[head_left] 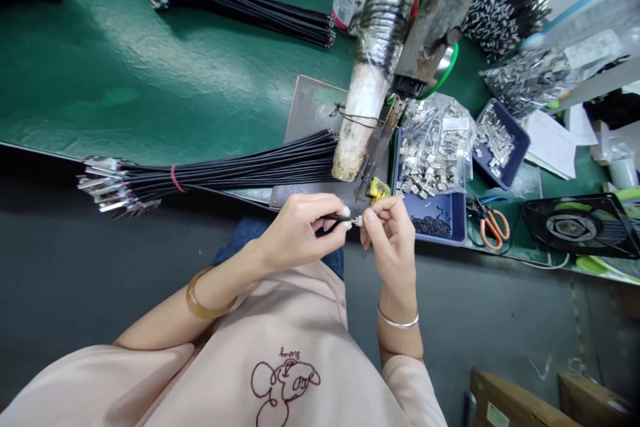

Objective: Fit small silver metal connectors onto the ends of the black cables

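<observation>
My left hand (pixel 307 225) pinches a black cable (pixel 326 218) close to its end, over the table's front edge. At the cable's tip is a small metal connector (pixel 357 221), held between the thumb and fingers of my right hand (pixel 391 233). The two hands are almost touching. To the left lies a bundle of black cables (pixel 250 163) tied with a red band, with metal plugs at its far left end. Just beyond my right fingers sits a small yellow piece (pixel 379 188), partly hidden by them.
A flexible hose with a white nozzle (pixel 356 120) and a metal arm (pixel 425 33) hang above the board. On the right stand a blue tray (pixel 457 213) with bagged metal parts, a smaller tray (pixel 520 137), orange-handled pliers (pixel 495 230) and a fan (pixel 573 227). Another cable bundle (pixel 250 3) lies behind.
</observation>
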A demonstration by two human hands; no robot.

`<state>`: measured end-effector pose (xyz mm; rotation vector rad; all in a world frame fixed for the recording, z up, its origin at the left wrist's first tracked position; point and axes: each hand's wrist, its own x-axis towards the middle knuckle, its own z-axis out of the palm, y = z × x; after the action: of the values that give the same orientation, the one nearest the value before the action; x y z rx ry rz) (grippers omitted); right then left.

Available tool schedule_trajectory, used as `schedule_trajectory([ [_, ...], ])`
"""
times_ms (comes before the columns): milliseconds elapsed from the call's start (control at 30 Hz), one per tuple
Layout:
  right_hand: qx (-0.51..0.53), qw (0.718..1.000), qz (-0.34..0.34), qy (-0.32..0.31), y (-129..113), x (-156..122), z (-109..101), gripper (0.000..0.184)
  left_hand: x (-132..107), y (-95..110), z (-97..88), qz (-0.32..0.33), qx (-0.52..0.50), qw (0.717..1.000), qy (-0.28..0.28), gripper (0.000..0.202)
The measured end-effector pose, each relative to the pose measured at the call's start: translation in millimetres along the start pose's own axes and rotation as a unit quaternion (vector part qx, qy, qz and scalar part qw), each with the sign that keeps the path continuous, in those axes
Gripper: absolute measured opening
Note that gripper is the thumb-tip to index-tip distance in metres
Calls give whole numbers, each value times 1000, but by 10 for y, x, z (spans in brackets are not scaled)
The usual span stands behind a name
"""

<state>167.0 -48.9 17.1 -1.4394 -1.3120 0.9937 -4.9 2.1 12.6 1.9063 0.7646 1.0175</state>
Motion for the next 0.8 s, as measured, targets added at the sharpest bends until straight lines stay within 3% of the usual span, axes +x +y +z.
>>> schedule_trajectory([
  [133, 59, 998, 15, -6, -6, -40, 12, 17, -27, -7, -63, -49, -47, 997, -38, 16],
  [300, 52, 998, 41, -22, -34, -59, -5, 17, -36, 22, -93, 19, -2, 999, -49, 15],
  [367, 41, 999, 8, -30, -22, -56, -1, 14, -29, 45, -120, -6, -26, 998, -60, 16],
  [433, -18, 997, -70, -16, 11, -59, 14, 8, -17, 59, -155, -81, -100, 987, -93, 20],
  [500, -127, 976, -176, 19, 55, -78, 26, 5, -6, 58, -183, -164, -182, 961, -127, 21],
  [567, -214, 944, -240, 72, 90, -114, 21, 10, -2, 44, -190, -214, -231, 940, -132, 19],
  [700, -262, 926, -223, 153, 65, -204, -27, 14, -18, 17, -150, -217, -235, 942, -98, 17],
  [800, -336, 905, -242, 99, -8, -224, -21, 15, -37, 11, -115, -205, -210, 951, -92, 17],
])
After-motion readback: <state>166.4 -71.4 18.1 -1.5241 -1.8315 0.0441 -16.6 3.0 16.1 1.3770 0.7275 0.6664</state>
